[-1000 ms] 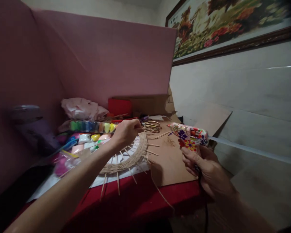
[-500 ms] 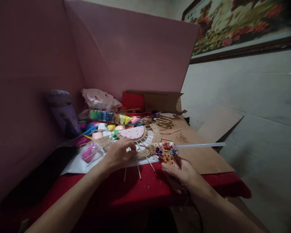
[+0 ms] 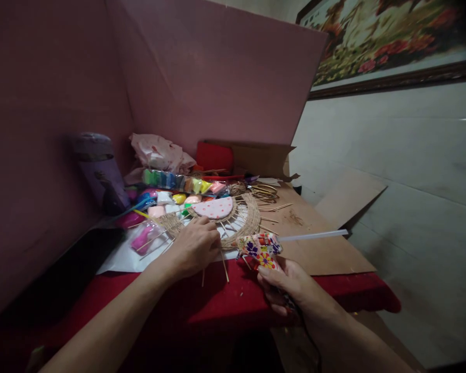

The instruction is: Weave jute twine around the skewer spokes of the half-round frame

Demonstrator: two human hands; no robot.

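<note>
A half-round craft piece of jute twine [image 3: 252, 215] wound over thin wooden sticks lies on white paper, with a pink dotted cloth half circle [image 3: 214, 208] at its middle. My left hand [image 3: 196, 246] is closed over the piece's near left part, fingers curled; whatever they pinch is hidden beneath them. In my right hand [image 3: 287, 280] is a hot glue gun [image 3: 262, 247] covered in flowered fabric. Its nozzle points left, close to the near edge of the twine band. A long clear glue stick [image 3: 314, 235] sticks out of its back, and a dark cord hangs from the grip.
Packets of coloured clay [image 3: 178, 182] are heaped behind the piece. A purple cylindrical container [image 3: 101, 173] stands at left. Brown cardboard [image 3: 318, 254] covers the table's right side, and gold rings [image 3: 266, 191] lie at the back. Red cloth [image 3: 357, 295] hangs over the front edge.
The glue gun has shifted slightly left, its nozzle now nearer the twine band's near edge. My left hand's fingers have curled down more over the piece. The view has shifted slightly.
</note>
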